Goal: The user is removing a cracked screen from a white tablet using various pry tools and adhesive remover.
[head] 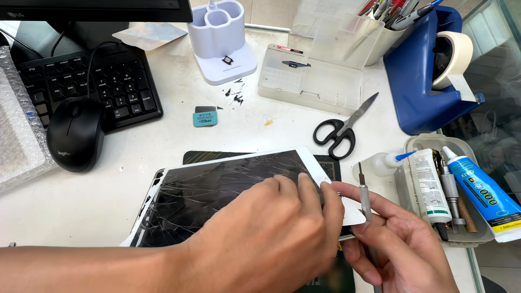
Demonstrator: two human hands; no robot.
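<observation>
While the left hand (271,228) lies flat over the near right corner of a white-framed tablet with a black, badly cracked glass panel (217,190), its fingers close together and pressing down, the right hand (391,239) just beside it pinches a slim metal-shafted precision tool (363,198) between thumb and fingers, tip upward. Beneath both hands the tablet rests on a dark work mat (206,156). Its glass appears lifted and splintered along the edge far left of the hands, yet the panel is still largely seated, so removal looks begun and mostly unfinished. Right of the right hand stands a clear plastic tray (418,142) holding glue tubes and tools; beyond the hands lie black-handled scissors (342,130), and far to the left a black computer mouse (75,133) sits against a black keyboard (97,81).
</observation>
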